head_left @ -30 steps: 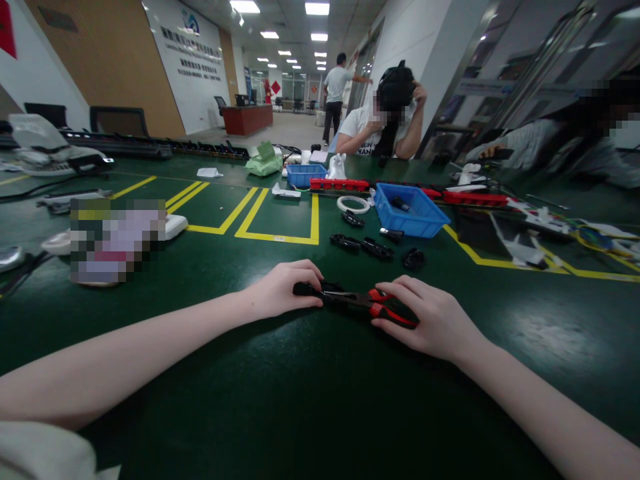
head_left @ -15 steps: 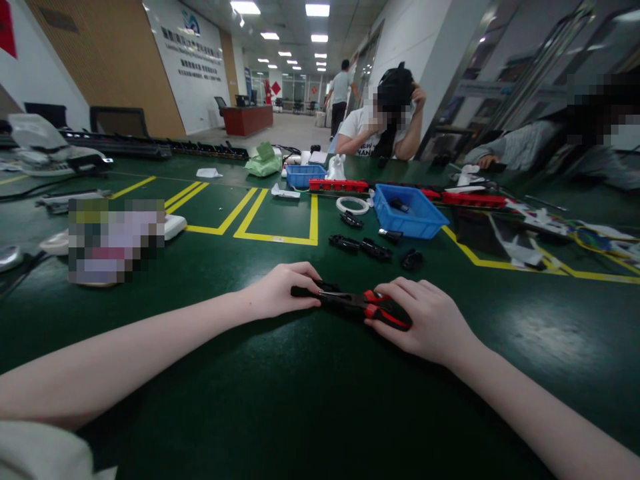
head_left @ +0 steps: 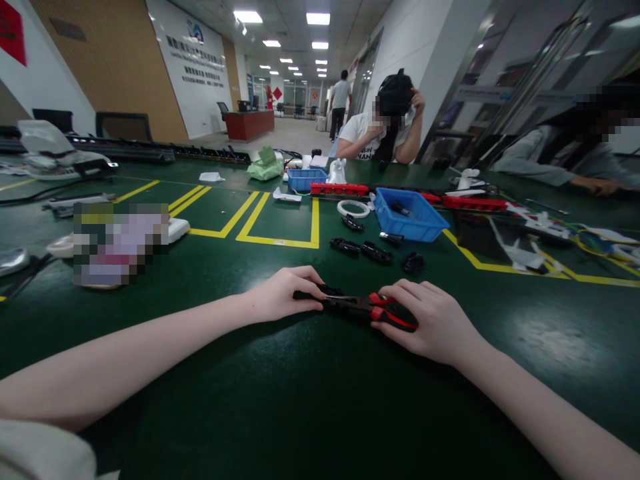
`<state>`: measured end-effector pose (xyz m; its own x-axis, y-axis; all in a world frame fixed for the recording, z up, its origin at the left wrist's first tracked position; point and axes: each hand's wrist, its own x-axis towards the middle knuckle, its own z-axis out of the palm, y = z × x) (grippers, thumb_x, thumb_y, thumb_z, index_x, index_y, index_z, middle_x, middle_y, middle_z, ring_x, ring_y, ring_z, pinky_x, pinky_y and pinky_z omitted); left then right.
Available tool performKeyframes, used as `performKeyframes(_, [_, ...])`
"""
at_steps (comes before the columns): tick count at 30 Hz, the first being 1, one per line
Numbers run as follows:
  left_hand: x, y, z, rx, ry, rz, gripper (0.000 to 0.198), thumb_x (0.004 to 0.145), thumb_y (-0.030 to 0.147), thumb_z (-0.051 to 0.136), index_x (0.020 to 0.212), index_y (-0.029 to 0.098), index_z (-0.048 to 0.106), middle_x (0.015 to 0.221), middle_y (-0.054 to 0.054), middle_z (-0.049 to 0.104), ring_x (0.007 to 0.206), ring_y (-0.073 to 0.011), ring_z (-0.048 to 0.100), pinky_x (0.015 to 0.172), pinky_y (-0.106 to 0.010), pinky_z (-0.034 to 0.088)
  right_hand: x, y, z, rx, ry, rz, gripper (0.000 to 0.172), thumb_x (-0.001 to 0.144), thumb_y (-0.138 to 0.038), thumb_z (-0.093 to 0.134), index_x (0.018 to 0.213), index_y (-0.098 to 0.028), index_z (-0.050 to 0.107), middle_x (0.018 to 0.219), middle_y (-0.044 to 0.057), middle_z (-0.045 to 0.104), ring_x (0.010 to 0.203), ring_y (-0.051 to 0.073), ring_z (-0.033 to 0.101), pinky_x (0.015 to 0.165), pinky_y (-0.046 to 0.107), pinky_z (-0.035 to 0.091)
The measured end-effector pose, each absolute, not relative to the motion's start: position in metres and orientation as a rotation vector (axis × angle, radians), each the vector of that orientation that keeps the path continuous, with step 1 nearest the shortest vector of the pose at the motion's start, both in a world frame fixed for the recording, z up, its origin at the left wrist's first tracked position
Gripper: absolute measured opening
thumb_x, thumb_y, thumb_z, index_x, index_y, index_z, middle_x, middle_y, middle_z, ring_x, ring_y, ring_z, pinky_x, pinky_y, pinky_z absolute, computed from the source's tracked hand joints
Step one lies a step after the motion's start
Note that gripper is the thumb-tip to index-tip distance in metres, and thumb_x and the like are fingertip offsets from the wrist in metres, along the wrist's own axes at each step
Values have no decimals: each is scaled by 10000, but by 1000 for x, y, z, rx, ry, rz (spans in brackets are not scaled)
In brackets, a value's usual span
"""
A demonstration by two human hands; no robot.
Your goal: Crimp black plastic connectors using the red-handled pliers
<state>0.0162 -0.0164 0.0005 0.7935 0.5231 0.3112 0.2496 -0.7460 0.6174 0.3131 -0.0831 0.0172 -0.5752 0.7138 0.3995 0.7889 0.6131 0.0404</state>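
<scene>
Pinching a small black part [head_left: 302, 295] on the near side in the left hand [head_left: 281, 294], with fingertips nearly together. Holding red-handled pliers [head_left: 367, 304] in a half-curled right hand [head_left: 431, 317], pointing lengthwise right-to-left, nose just beside the left fingertips.

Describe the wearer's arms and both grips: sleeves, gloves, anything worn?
The left grip and right grip are bare, with no glove, ring or watch visible. The left forearm and right forearm are uncovered; pale fabric, probably a sleeve, shows at lower left.
</scene>
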Motion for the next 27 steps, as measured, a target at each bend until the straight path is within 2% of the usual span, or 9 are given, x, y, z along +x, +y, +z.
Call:
performKeyframes(18, [16, -14, -2, 2424, 564, 628, 167, 875, 227, 691, 1026, 180, 743, 1112, -83, 631, 1012, -195, 634, 904, -362, 538, 313, -84, 19, -1199, -2488, -333, 382, 835, -494, 627, 1044, -175, 652, 958, 96, 699, 732, 194, 630, 652, 336, 483])
performKeyframes(27, [17, -15, -1, 2423, 562, 636, 147, 874, 214, 689, 1004, 173, 746, 1109, -87, 635, 1010, -195, 638, 904, -358, 538, 312, -84, 15, -1218, -2456, -253, 384, 823, -488, 644, 1054, -182, 641, 982, 98, 702, 792, 211, 658, 686, 345, 508])
